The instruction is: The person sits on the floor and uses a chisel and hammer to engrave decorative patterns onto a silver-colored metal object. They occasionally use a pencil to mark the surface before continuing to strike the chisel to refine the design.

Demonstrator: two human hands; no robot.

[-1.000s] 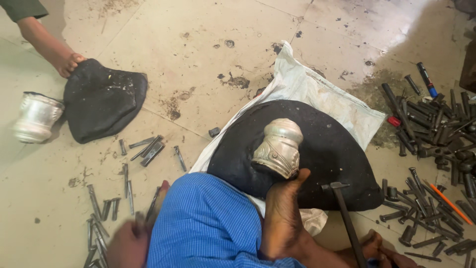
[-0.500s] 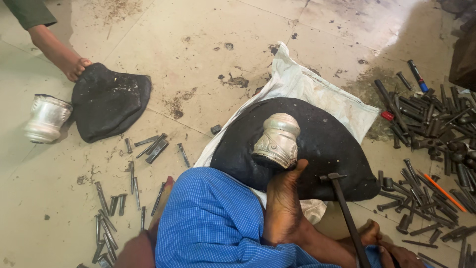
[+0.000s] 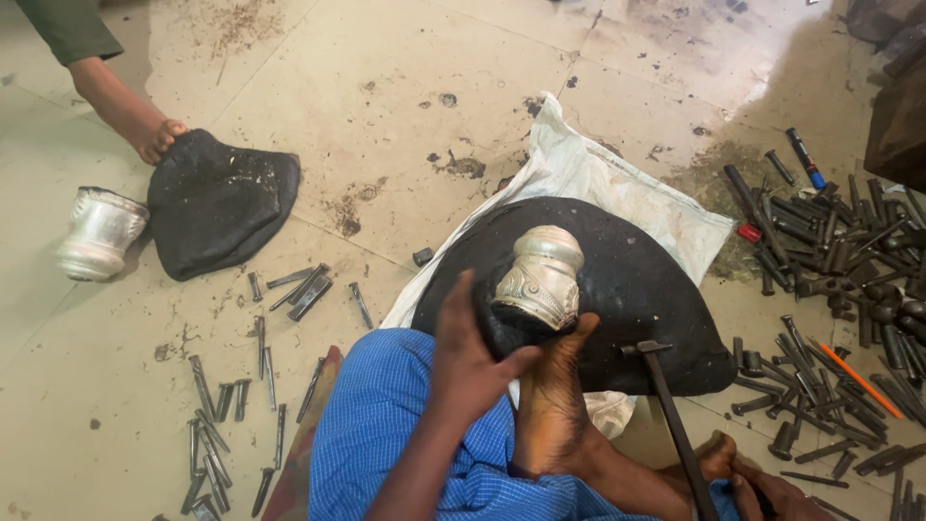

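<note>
— Where's the silver pot (image 3: pixel 540 278)?
— Centre frame, on the black pad (image 3: pixel 627 289), a foot (image 3: pixel 552 405) against it.
— The hands?
— Left hand (image 3: pixel 468 362) open beside it, empty; right hand (image 3: pixel 772 492), lower right, grips the hammer (image 3: pixel 670 415).

The right hand (image 3: pixel 772 492) is cut off by the bottom edge, so its grip on the hammer (image 3: pixel 670 425) cannot be told. The left hand (image 3: pixel 473 362) hides the near base of the silver vessel (image 3: pixel 540 278). The other person's leg (image 3: pixel 106 82) runs off the top-left corner.
</note>
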